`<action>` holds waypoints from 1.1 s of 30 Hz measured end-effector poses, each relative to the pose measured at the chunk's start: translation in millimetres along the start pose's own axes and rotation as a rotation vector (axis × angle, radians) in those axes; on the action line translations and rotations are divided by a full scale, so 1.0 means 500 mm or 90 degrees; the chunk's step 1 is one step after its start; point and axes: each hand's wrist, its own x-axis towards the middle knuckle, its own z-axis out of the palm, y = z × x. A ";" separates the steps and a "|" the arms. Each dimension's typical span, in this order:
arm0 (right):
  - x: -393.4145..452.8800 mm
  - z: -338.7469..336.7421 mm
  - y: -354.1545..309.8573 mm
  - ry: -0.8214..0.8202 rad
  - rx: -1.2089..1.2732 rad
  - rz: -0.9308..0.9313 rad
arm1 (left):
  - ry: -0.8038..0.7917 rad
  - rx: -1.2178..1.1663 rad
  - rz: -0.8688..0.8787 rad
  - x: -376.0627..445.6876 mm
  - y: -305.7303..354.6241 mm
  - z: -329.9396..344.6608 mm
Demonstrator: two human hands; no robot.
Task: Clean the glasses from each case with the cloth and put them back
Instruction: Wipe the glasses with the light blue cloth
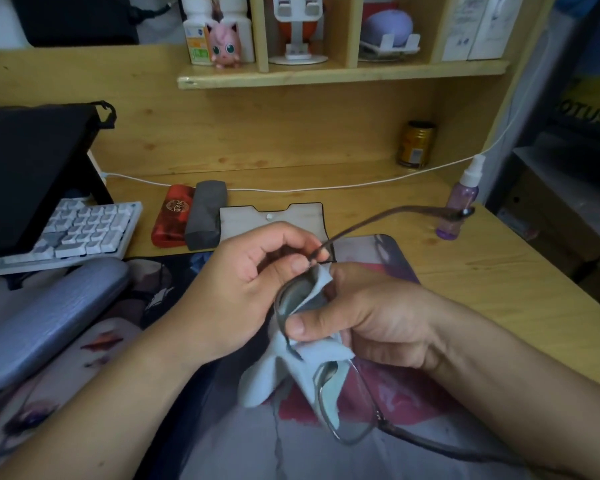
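Wide wooden tabletop (482,271) under everything, a printed mat (388,247) across its front. At the left, a long grey-lilac case (49,323) lying shut; further back, a red case (172,216) touching a grey case (205,214), and a pale flat one (274,211) just beside (emptied or not: cannot tell). Above the mat, mid-clean: glasses (347,410) held in the air with temples spread. Left hand (243,282) curled, fingers gripping the frame at the far lens. Right hand (368,317) with thumb and fingers pinching the pale blue cloth (291,372) over that lens. Judged step: wiping the first lens. Next, likely: shifting cloth to the bare near lens, then folding temples and picking the right case.
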 end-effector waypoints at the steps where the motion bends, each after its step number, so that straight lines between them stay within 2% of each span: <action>1: 0.003 0.003 0.003 0.008 0.003 -0.012 | 0.004 0.007 0.001 0.000 0.000 0.001; 12: 0.009 0.005 0.001 0.194 0.063 -0.112 | 0.059 0.064 -0.014 0.005 0.001 0.012; 18: 0.015 -0.003 0.005 0.233 0.082 -0.130 | 0.011 -0.078 -0.065 0.007 -0.008 -0.001; 22: 0.017 -0.003 0.008 0.204 0.078 -0.131 | -0.007 -0.179 -0.076 0.011 -0.020 -0.019; 29: -0.004 -0.021 -0.009 0.042 0.007 -0.002 | 0.068 -0.058 0.015 0.011 -0.022 -0.032; 33: -0.006 -0.019 -0.005 -0.034 -0.076 0.063 | 0.002 -0.013 0.028 0.005 -0.013 -0.016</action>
